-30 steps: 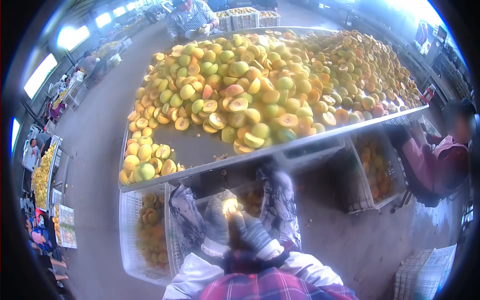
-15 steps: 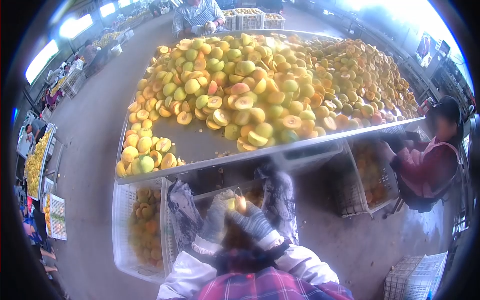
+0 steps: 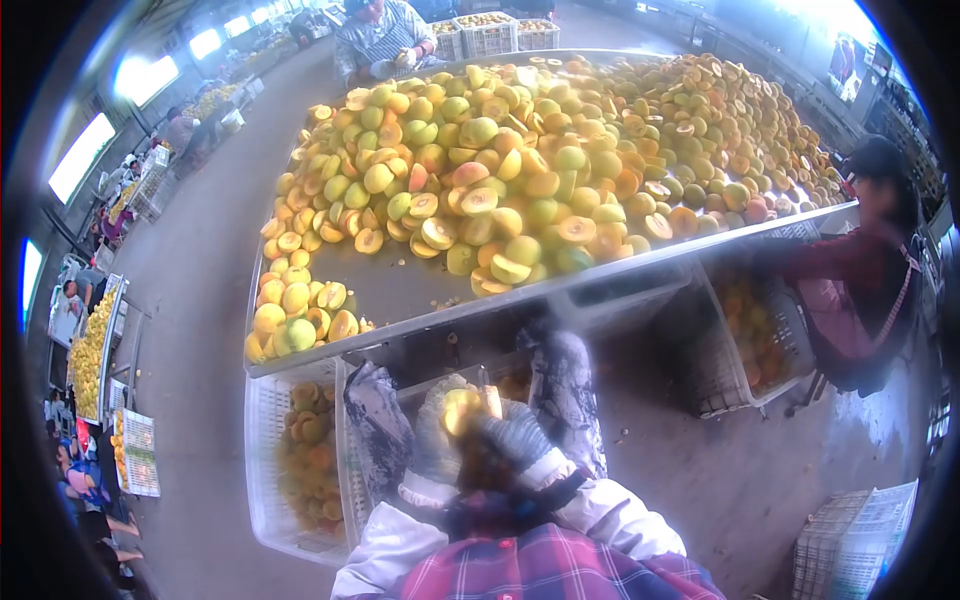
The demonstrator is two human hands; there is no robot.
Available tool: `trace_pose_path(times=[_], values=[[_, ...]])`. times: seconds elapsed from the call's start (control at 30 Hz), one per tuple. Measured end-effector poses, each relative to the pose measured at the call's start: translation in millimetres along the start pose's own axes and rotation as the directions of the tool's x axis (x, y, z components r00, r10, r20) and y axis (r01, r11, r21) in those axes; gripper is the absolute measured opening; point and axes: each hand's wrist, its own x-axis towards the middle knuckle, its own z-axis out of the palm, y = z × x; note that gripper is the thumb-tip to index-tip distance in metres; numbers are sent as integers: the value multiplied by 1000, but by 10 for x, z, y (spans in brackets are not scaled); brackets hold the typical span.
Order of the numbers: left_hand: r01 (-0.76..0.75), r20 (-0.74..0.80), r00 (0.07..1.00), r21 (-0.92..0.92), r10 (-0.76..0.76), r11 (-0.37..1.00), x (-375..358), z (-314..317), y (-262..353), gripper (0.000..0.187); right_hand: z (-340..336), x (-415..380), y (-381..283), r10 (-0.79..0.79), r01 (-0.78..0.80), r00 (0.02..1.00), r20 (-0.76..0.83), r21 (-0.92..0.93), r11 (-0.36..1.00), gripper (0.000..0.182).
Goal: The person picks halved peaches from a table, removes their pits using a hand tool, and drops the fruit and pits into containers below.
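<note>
My gloved left hand is closed around a yellow fruit piece, low between my knees. Close beside it on the right, my gloved right hand grips a small tool with a light wooden-looking handle and a thin metal end pointing up. The two hands are close together over a crate that they partly hide. Beyond them, many halved yellow and orange fruits are heaped on a metal table.
A white crate of fruit stands left of my legs, another to the right near a seated person. Stacked crates are at lower right. Someone in an apron works across the table. More workers and tables line the left.
The fruit piece in my left hand now shows its broad yellow face, and the tool stands more upright. The person on the right has reached toward the table. The view has shifted slightly.
</note>
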Motion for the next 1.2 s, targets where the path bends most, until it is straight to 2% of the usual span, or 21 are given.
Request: trace_pose_path(times=[0.03, 0.1, 0.13, 0.17, 0.23, 0.27, 0.37, 0.47, 0.6, 0.67, 0.7, 0.77, 0.9, 0.97, 1.0, 1.03, 1.07, 1.1, 1.13, 1.17, 1.2], values=[[-46, -33, 998, -9, 46, 999, 33, -37, -20, 26, -22, -43, 87, -4, 4, 1000, 8, 1, 1000, 26], [-55, -108, 993, -96, 44, 994, -6, 79, 93, 32, -50, -121, 222, -217, 211, 976, -8, -201, 957, 32], [-36, -71, 997, -73, 30, 997, -37, 93, 157, 35, -19, -220, 6, -145, 162, 987, 73, -379, 911, 34], [-13, -35, 999, -46, 11, 999, -64, 91, 202, 38, -10, -308, -4, -207, 226, 973, 106, -631, 742, 36], [-46, -110, 993, -46, 41, 998, -15, 55, 160, 45, -56, -295, 264, -174, 200, 980, 102, -396, 896, 36], [-40, -101, 994, 23, 42, 999, -20, 35, 162, 48, -33, -310, 161, -172, 198, 980, 101, -391, 899, 36], [-35, -152, 987, 164, 60, 986, -95, 121, 97, 54, 15, -339, -9, -112, 149, 989, 99, -596, 789, 35], [-79, -271, 952, 241, 146, 967, -86, 111, 18, 54, -18, -212, 143, -407, 443, 886, 220, -661, 606, 39], [-138, -160, 969, 294, 190, 946, -33, -115, -162, 48, 47, -257, 104, -301, 377, 921, 246, -757, 534, 53], [-172, -102, 972, 315, 214, 933, -16, -148, -189, 46, 78, -217, 270, -273, 384, 919, 286, -810, 443, 80], [-170, -104, 972, 312, 212, 935, -30, -101, -241, 46, 91, -227, 254, -270, 381, 920, 285, -812, 442, 80], [-485, 43, 726, 740, 686, 466, -85, 24, -386, 37, 137, -281, 164, -297, 339, 930, 217, -818, 465, 82], [-331, -21, 854, 750, 521, 572, -72, -23, -240, 33, 116, -261, 93, -359, 390, 904, 233, -794, 467, 83], [50, -409, 902, 417, 138, 908, -89, 203, -25, 33, 105, -222, 151, -337, 375, 909, 243, -830, 414, 81], [61, -417, 900, 413, 129, 909, -84, 148, -154, 33, 144, -232, 124, -327, 368, 914, 240, -830, 419, 81], [-244, -290, 759, 704, 583, 667, -42, 73, -390, 35, 189, -245, 51, -314, 325, 931, 187, -816, 478, 74], [-419, -23, 473, 873, 881, 248, -1, 1, -551, 40, 207, -248, 12, -299, 282, 945, 134, -798, 532, 69], [-418, -32, 474, 871, 880, 257, 47, -107, -532, 40, 175, -224, 21, -293, 278, 947, 135, -803, 528, 69], [-308, -273, 731, 686, 625, 660, 105, -257, -423, 44, 132, -180, 41, -152, 154, 986, 70, -727, 669, 62], [-75, -384, 892, 393, 238, 917, 146, -355, -334, 49, 118, -138, 57, 1, 13, 1000, 22, -626, 780, 60], [61, -392, 905, 507, 166, 860, 72, -138, -111, 47, 174, -147, -6, -30, 9, 999, -22, -644, 765, 56]])
